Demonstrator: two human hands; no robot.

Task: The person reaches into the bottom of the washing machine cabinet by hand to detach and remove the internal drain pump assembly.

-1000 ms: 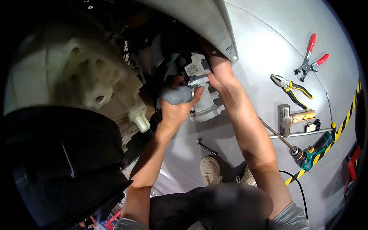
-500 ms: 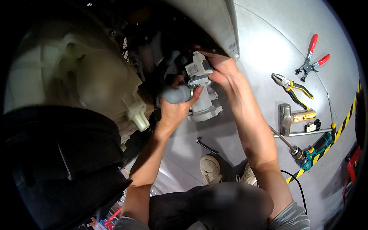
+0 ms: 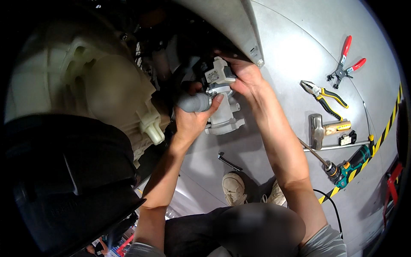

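Note:
A pale grey plastic pump (image 3: 222,109) with a boxy white motor block (image 3: 219,73) is between my hands. Into its left side runs a thick grey rubber hose (image 3: 192,103), with a wire spring clamp (image 3: 212,98) around the joint. My left hand (image 3: 190,124) is closed round the hose, its thumb lying by the clamp. Higher up, my right hand (image 3: 246,77) grips the pump from the right beside the motor block. Some of its fingers are hidden behind the pump and in shadow.
The whitish plastic tub (image 3: 115,90) and a black rounded part (image 3: 68,162) fill the left side. A pale panel edge (image 3: 252,38) curves overhead. On the floor lie red-handled pliers (image 3: 342,68), yellow-black pliers (image 3: 323,96), a hammer (image 3: 317,130), a green drill (image 3: 349,169) and a small dark strip (image 3: 229,162).
The whole view has shifted a little to the left. Both hands keep their hold on the hose and pump, with hardly any other visible movement.

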